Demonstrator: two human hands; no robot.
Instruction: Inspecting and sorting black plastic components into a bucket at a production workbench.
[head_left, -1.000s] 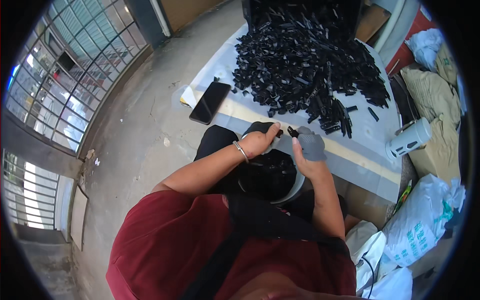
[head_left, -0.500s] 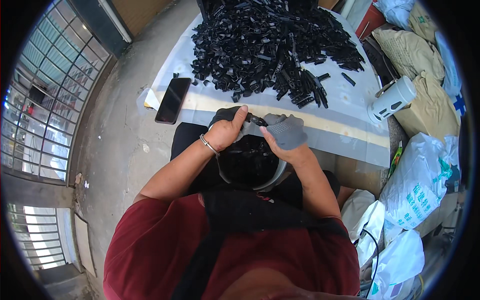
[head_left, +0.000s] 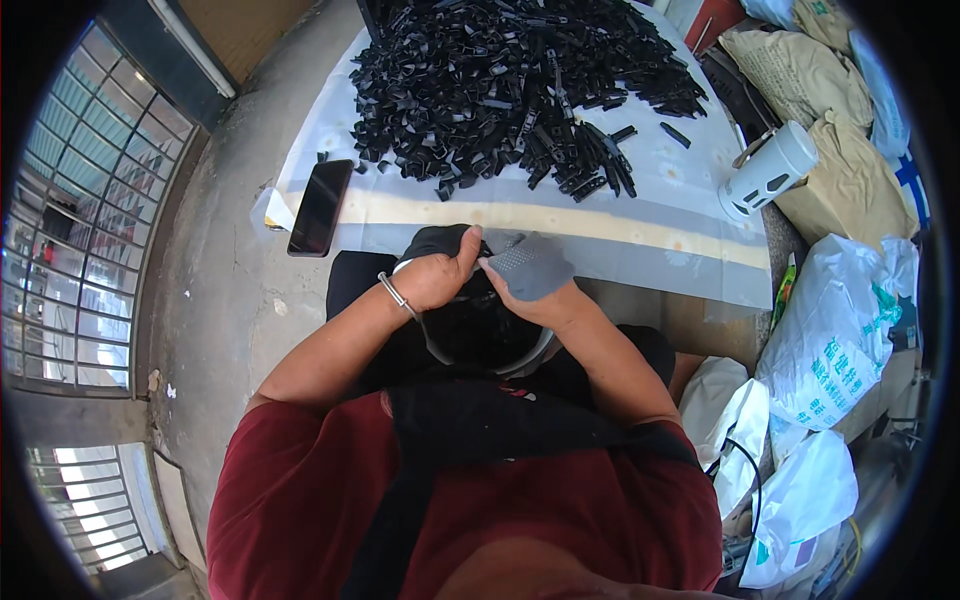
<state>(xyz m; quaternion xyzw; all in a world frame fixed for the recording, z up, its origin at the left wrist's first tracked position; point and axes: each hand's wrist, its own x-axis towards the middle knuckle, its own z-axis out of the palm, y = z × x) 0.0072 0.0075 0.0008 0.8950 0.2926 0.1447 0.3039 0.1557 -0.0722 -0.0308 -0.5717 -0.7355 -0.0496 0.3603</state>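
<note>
Between our two hands, just over the lap, sits the small black plastic piece we are working on, pinched where the fingertips meet. Our left hand, bare with a metal bracelet at the wrist, closes its thumb and fingers narrowly on the piece from the left; our right hand, in a grey knit glove, closes on it from the right. Both are equally near, since both touch it. The piece is mostly hidden by the fingers, so we cannot tell its long axis or which way it points (only a dark sliver shows at the pinch). Under the hands lies a round black basin with a pale rim, resting on our knees. Ahead, well apart from the hands, the heap of black plastic strips spreads over a white sheet; most strips lie crosswise at mixed angles. A dark phone lies at the sheet's left edge, and a white cylindrical jug lies on its side to the right.
</note>
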